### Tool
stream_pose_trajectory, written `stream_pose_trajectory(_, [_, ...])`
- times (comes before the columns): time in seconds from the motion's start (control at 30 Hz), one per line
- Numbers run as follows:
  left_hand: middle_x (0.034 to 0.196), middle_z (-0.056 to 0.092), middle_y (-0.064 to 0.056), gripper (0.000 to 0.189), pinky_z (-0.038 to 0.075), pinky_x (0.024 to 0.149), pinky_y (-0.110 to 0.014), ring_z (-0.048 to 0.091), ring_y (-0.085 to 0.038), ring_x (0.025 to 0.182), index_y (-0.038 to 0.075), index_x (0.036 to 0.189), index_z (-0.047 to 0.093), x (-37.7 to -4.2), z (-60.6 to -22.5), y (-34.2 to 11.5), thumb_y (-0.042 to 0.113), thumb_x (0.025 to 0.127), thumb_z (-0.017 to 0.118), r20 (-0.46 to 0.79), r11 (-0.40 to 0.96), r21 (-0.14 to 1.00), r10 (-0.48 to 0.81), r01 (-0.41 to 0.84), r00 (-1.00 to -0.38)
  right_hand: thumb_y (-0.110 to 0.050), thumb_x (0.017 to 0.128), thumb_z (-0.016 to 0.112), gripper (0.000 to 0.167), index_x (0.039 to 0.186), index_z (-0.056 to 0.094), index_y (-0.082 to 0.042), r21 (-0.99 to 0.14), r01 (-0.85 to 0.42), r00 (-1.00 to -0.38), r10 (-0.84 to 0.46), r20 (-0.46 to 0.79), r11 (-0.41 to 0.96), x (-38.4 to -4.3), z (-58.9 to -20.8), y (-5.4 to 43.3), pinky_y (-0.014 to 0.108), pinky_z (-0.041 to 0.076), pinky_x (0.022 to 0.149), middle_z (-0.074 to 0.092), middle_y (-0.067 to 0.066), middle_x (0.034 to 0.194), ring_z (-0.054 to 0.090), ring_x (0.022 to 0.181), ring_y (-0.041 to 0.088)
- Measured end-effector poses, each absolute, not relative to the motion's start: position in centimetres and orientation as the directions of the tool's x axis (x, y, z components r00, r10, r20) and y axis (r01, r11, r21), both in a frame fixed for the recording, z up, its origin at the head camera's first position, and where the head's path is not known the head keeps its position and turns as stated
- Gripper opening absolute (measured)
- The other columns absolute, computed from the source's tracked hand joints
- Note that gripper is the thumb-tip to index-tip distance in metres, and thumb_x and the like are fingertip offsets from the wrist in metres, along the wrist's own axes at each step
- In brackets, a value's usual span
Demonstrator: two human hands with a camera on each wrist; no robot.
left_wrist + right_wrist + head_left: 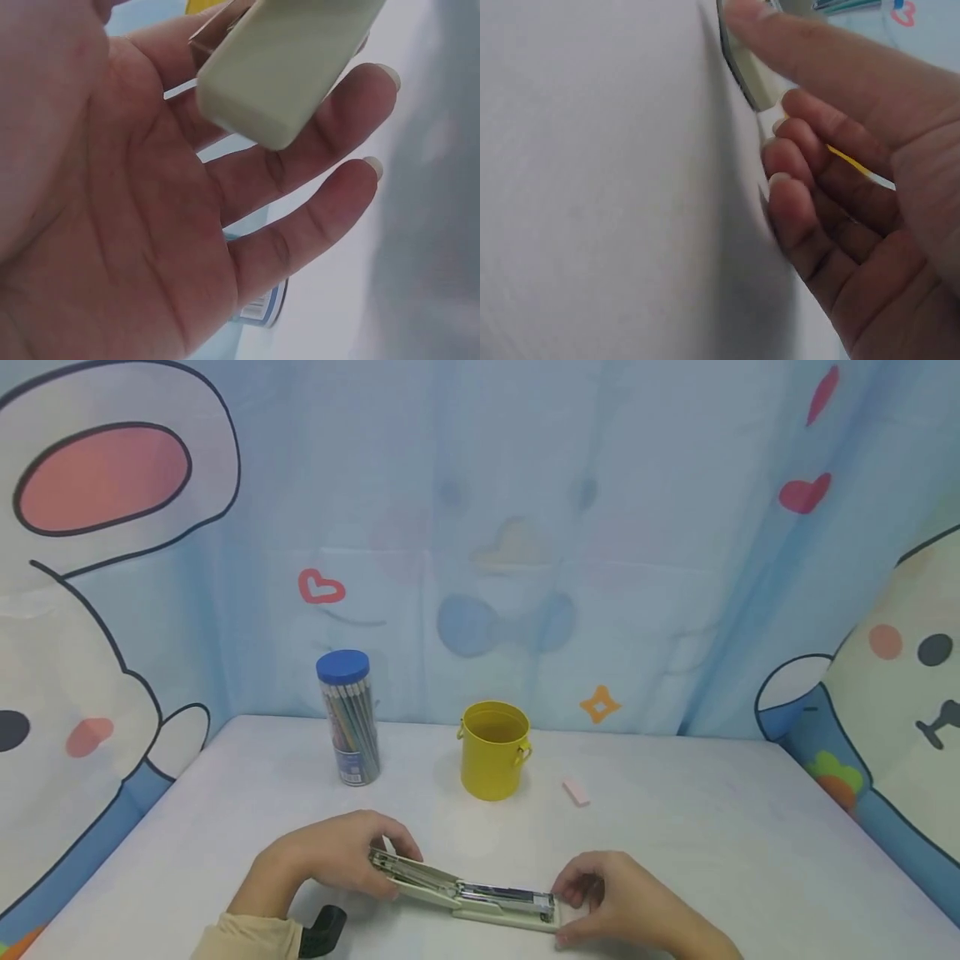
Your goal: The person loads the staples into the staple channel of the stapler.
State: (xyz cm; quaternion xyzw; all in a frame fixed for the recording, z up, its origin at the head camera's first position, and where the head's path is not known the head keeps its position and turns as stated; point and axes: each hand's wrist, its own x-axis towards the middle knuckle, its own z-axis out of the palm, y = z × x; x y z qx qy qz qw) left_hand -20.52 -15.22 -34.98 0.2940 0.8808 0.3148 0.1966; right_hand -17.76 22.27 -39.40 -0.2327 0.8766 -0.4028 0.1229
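A pale green stapler (pixel 480 897) lies swung wide apart across the front of the table, its metal magazine showing. My left hand (pixel 348 853) pinches the raised cover (pixel 412 870) at its left end between thumb and fingers. From the left wrist view, the cover's rounded end (pixel 262 90) juts over the palm, with the other fingers loosely spread. At the opposite end my right hand (pixel 618 897) grips the base, thumb on the near side and fingers on the far side. In the right wrist view the thumb (pixel 810 45) presses the base's edge (pixel 754 82).
Behind the stapler stand a clear tube of pencils (pixel 352 718) with a blue lid and a yellow bucket (pixel 491 764). A small pink eraser-like block (pixel 576 792) lies right of the bucket. A printed curtain (pixel 637 568) hangs along the table's back edge.
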Motion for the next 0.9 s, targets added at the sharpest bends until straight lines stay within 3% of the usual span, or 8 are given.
stream_pose_trajectory(0.2, [0.098, 0.065, 0.017, 0.035, 0.047, 0.079, -0.036, 0.057, -0.015, 0.087, 0.032, 0.105, 0.074, -20.7, -35.0, -15.8, 0.016, 0.075, 0.084, -0.156, 0.616, 0.682, 0.648, 0.393, -0.745, -0.024, 0.065, 0.095, 0.034, 0.091, 0.073, -0.017, -0.780, -0.253, -0.873, -0.483, -0.072, 0.573, -18.0, -39.8, 22.6, 0.025, 0.046, 0.058, 0.063, -0.003, 0.080, 0.055, 0.069, 0.011])
stream_pose_trajectory(0.47, [0.100, 0.065, 0.015, 0.034, 0.047, 0.076, -0.036, 0.055, -0.017, 0.086, 0.030, 0.106, 0.075, -20.6, -34.7, -15.9, 0.017, 0.075, 0.084, -0.136, 0.599, 0.687, 0.663, 0.412, -0.736, -0.022, 0.067, 0.095, 0.031, 0.089, 0.074, -0.016, -0.798, -0.269, -0.867, -0.496, -0.043, 0.539, -17.8, -39.9, 22.6, 0.024, 0.045, 0.058, 0.062, -0.004, 0.080, 0.053, 0.067, 0.009])
stream_pose_trajectory(0.73, [0.096, 0.065, 0.011, 0.033, 0.047, 0.063, -0.031, 0.055, -0.015, 0.074, 0.025, 0.110, 0.077, -20.4, -34.0, -15.5, 0.018, 0.078, 0.082, -0.065, 0.567, 0.694, 0.663, 0.444, -0.745, -0.024, 0.067, 0.095, 0.031, 0.088, 0.074, -0.016, -0.789, -0.268, -0.871, -0.489, -0.048, 0.553, -17.9, -40.0, 22.4, 0.024, 0.043, 0.056, 0.062, -0.004, 0.078, 0.052, 0.066, 0.009])
stream_pose_trajectory(0.9, [0.104, 0.067, 0.012, 0.035, 0.050, 0.072, -0.033, 0.057, -0.013, 0.083, 0.023, 0.116, 0.076, -20.2, -33.6, -14.8, 0.021, 0.081, 0.082, 0.018, 0.507, 0.713, 0.678, 0.485, -0.735, -0.028, 0.067, 0.095, 0.031, 0.088, 0.074, -0.017, -0.785, -0.257, -0.874, -0.482, -0.060, 0.564, -17.9, -40.0, 22.3, 0.024, 0.043, 0.056, 0.062, -0.004, 0.078, 0.052, 0.067, 0.009])
